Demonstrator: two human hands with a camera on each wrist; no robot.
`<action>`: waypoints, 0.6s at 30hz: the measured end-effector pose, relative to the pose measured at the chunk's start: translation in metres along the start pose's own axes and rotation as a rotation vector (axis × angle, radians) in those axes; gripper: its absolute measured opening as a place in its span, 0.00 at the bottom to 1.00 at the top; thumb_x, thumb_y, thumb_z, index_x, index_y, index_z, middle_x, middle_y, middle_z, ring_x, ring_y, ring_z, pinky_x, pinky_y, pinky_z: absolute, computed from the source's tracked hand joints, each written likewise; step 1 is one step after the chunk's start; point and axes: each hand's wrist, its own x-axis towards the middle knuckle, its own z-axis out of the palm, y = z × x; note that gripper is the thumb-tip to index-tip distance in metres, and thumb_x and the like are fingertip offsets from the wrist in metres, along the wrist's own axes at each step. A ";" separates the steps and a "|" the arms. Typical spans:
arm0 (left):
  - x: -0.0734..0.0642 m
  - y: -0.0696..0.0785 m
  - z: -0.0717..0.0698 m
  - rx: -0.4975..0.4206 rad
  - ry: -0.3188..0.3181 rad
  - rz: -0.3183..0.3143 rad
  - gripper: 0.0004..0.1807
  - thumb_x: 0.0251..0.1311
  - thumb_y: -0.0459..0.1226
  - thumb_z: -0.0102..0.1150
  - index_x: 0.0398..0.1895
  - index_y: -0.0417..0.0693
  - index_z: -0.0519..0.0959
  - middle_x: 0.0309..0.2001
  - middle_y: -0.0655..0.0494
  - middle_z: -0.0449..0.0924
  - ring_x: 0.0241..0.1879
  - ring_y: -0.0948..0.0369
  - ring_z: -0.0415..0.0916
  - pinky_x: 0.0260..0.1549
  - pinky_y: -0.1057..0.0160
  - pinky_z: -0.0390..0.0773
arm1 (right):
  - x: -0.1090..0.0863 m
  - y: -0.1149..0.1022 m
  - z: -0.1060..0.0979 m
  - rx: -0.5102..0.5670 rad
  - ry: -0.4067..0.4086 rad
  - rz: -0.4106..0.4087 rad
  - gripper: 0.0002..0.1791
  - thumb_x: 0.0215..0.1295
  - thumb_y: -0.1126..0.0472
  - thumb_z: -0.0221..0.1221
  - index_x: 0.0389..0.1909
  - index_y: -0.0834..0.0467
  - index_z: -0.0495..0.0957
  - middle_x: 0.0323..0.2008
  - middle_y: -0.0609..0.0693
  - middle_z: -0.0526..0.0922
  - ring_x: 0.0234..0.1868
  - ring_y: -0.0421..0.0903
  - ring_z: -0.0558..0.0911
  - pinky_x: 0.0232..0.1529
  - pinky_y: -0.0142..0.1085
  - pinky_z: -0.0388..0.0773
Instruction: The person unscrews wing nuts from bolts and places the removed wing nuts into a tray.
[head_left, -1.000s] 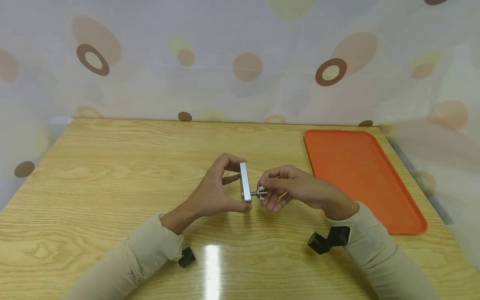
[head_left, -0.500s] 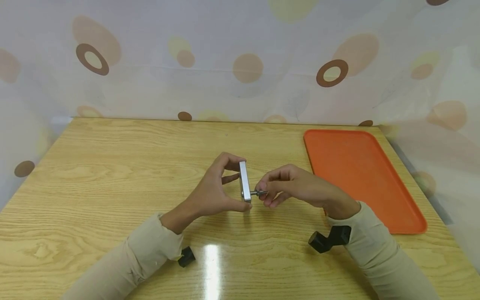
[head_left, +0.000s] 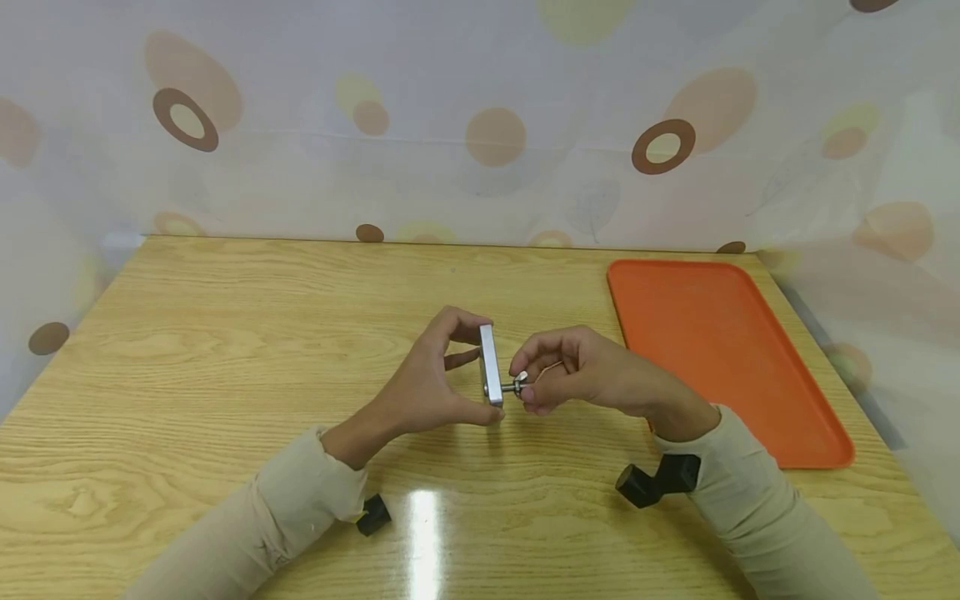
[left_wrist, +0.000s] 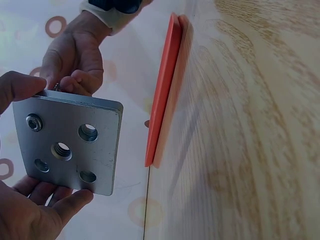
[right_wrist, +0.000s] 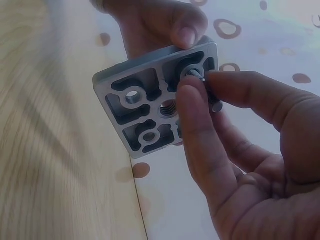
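Fingers and thumb of the left hand (head_left: pixel 422 385) span the metal plate (head_left: pixel 490 364) in a wide C — thumb on the near edge at six o'clock, fingertips on the far edge at twelve. Plate looks held clear of the table (head_left: pixel 247 333), in front of the person.

Bolt (head_left: pixel 507 387) goes through one corner hole; its head (left_wrist: pixel 34 122) sits between ten and eleven o'clock of the centre hole in the left wrist view. In the head view the shank points to three o'clock.

Wing nut (head_left: pixel 522 377) is on that shank, short stretch of bare shank between it and the plate.

Right hand (head_left: pixel 588 375) has it in a narrow pinch, thumb and forefinger, other fingers curled in behind. Can't tell how hard.

What changed: a second ago those fingers were loose around the nut, then covered it; now the thumb tip has swung toward six o'clock and one wing shows again. Left hand and plate practically unmoved. I read that as a twist on the nut with the plate as the fixed side — direction can't be told, nor any clear travel along the shank.

Orange tray (head_left: pixel 731 358) at three o'clock, well apart, unchanged.
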 end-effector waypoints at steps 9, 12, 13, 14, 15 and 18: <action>0.000 -0.002 0.000 0.006 0.007 0.009 0.46 0.35 0.28 0.77 0.63 0.41 0.64 0.59 0.47 0.68 0.60 0.53 0.69 0.67 0.52 0.77 | 0.001 -0.002 0.002 -0.006 0.049 0.105 0.18 0.76 0.57 0.50 0.55 0.67 0.72 0.39 0.50 0.85 0.37 0.44 0.88 0.45 0.44 0.90; 0.001 -0.002 0.000 0.003 0.008 0.007 0.46 0.35 0.28 0.77 0.63 0.41 0.65 0.59 0.47 0.68 0.60 0.53 0.69 0.67 0.52 0.76 | 0.004 -0.002 0.003 0.079 0.057 0.196 0.20 0.79 0.54 0.43 0.54 0.66 0.71 0.36 0.50 0.87 0.33 0.44 0.88 0.40 0.42 0.90; 0.001 -0.002 0.000 0.002 0.008 0.007 0.46 0.35 0.28 0.77 0.63 0.41 0.65 0.59 0.47 0.68 0.60 0.53 0.69 0.67 0.52 0.76 | 0.005 -0.002 0.003 0.110 0.056 0.217 0.20 0.80 0.53 0.42 0.54 0.66 0.71 0.35 0.51 0.87 0.31 0.43 0.88 0.39 0.41 0.90; 0.001 -0.001 0.000 0.001 0.007 0.007 0.46 0.35 0.28 0.77 0.63 0.41 0.65 0.60 0.47 0.68 0.60 0.52 0.69 0.67 0.52 0.76 | 0.005 -0.002 0.004 0.128 0.056 0.231 0.20 0.80 0.53 0.41 0.53 0.65 0.72 0.34 0.51 0.87 0.30 0.42 0.88 0.38 0.40 0.90; 0.001 -0.001 0.000 0.000 0.006 0.006 0.46 0.35 0.28 0.77 0.63 0.41 0.65 0.60 0.47 0.68 0.60 0.52 0.69 0.67 0.52 0.76 | 0.006 -0.001 0.004 0.139 0.057 0.238 0.19 0.80 0.53 0.41 0.51 0.64 0.72 0.33 0.50 0.87 0.29 0.42 0.87 0.37 0.39 0.90; 0.000 -0.002 0.000 0.001 0.004 0.006 0.46 0.35 0.29 0.77 0.63 0.41 0.64 0.60 0.47 0.68 0.61 0.52 0.69 0.67 0.51 0.76 | 0.006 0.001 0.005 0.147 0.046 0.230 0.15 0.79 0.54 0.43 0.46 0.59 0.74 0.32 0.49 0.87 0.28 0.40 0.87 0.35 0.36 0.90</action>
